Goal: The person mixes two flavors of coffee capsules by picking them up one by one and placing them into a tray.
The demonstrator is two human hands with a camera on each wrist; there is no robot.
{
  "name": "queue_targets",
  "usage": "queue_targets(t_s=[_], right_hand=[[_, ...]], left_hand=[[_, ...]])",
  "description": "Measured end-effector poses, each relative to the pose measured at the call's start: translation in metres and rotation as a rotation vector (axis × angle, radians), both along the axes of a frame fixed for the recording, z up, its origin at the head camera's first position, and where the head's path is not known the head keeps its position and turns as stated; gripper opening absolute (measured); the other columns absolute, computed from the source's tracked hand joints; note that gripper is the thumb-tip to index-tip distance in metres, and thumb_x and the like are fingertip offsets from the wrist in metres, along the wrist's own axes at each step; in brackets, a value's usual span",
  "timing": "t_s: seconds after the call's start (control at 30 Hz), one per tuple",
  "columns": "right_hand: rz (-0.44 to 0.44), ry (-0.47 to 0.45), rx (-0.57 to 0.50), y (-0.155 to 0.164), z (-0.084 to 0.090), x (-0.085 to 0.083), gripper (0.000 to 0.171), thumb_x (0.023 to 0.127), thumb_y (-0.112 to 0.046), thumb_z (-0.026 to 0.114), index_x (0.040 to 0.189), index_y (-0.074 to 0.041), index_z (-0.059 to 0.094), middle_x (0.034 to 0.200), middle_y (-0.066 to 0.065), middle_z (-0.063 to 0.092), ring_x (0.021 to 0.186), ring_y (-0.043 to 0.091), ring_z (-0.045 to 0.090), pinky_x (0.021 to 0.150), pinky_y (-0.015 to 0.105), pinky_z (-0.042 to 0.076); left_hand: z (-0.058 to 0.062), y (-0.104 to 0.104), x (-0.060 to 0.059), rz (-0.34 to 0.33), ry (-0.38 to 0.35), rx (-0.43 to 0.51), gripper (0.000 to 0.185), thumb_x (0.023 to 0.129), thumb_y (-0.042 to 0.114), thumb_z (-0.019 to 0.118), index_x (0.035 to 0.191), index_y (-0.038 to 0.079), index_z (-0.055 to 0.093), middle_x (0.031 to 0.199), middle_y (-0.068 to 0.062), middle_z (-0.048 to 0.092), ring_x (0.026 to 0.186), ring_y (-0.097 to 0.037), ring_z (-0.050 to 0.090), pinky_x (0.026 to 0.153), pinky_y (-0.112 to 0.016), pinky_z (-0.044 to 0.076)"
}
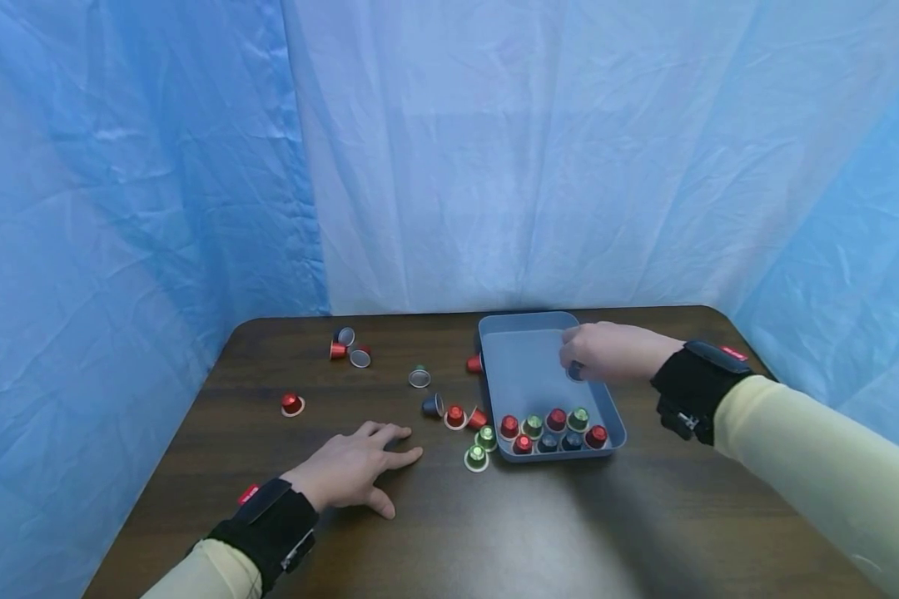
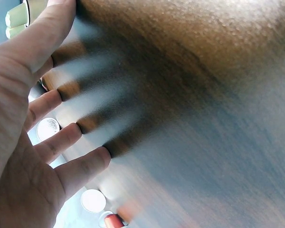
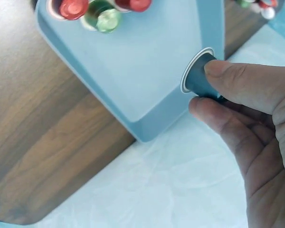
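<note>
My right hand [image 1: 616,349] is over the right side of a blue-grey tray [image 1: 520,366]. Thumb and fingers pinch a dark blue coffee capsule [image 3: 202,78], its silver rim facing the tray in the right wrist view. Red, green and dark blue capsules stand in rows along the tray's near end, among them a green capsule [image 1: 578,418] and a red capsule [image 1: 596,436]. My left hand [image 1: 352,467] is low over the table with spread fingers and nothing in its grasp. Nearest to it are a fallen dark blue capsule [image 1: 432,405] and a green capsule [image 1: 476,457].
A brown wooden table [image 1: 419,532] carries everything. Left of the tray lie loose capsules, including a lone red capsule [image 1: 291,404], a small cluster with a tipped red capsule [image 1: 338,350], and an overturned capsule [image 1: 419,378]. Blue sheets [image 1: 494,166] hang behind and beside the table.
</note>
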State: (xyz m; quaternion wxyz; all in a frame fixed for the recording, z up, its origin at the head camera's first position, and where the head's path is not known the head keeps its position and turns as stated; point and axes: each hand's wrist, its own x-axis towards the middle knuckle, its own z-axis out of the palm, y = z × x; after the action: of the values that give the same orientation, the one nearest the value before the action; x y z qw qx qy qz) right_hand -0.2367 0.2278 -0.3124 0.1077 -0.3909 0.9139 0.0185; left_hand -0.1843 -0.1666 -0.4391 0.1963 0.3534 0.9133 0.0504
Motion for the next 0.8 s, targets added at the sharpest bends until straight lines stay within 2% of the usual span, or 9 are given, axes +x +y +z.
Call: queue_targets(t_s=[0.27, 0.53, 0.8], right_hand=[[-0.063, -0.047, 0.010, 0.012, -0.023, -0.006, 0.016, 0.087, 0.001, 0.077, 0.086, -0.014, 0.074, 0.082, -0.003, 0.058, 0.072, 0.009, 0.053, 0.065, 0.025, 0.051], [-0.135, -0.091, 0.037, 0.021, -0.052, -0.012, 0.010, 0.088, -0.001, 0.077, 0.089, -0.011, 0.076, 0.084, -0.002, 0.059, 0.072, 0.010, 0.053, 0.065, 0.027, 0.051], [-0.186, -0.090, 0.062, 0.023, -0.067, -0.014, 0.009, 0.089, -0.003, 0.077, 0.094, -0.010, 0.077, 0.084, -0.001, 0.061, 0.073, 0.012, 0.056, 0.069, 0.031, 0.055]], left_hand=[[-0.001, -0.001, 0.000, -0.001, 0.004, 0.005, 0.085, 0.079, 0.054, 0.083, 0.154, 0.036, 0.046, 0.161, -0.003, 0.037, 0.142, -0.032, 0.035, 0.099, -0.057, 0.050], [-0.002, 0.000, 0.000, -0.002, 0.013, 0.002, 0.086, 0.079, 0.055, 0.082, 0.154, 0.036, 0.045, 0.161, -0.002, 0.037, 0.143, -0.032, 0.034, 0.099, -0.057, 0.050], [-0.002, -0.001, 0.001, -0.001, 0.019, -0.001, 0.086, 0.079, 0.055, 0.082, 0.155, 0.036, 0.045, 0.161, -0.002, 0.037, 0.143, -0.033, 0.035, 0.098, -0.057, 0.050]])
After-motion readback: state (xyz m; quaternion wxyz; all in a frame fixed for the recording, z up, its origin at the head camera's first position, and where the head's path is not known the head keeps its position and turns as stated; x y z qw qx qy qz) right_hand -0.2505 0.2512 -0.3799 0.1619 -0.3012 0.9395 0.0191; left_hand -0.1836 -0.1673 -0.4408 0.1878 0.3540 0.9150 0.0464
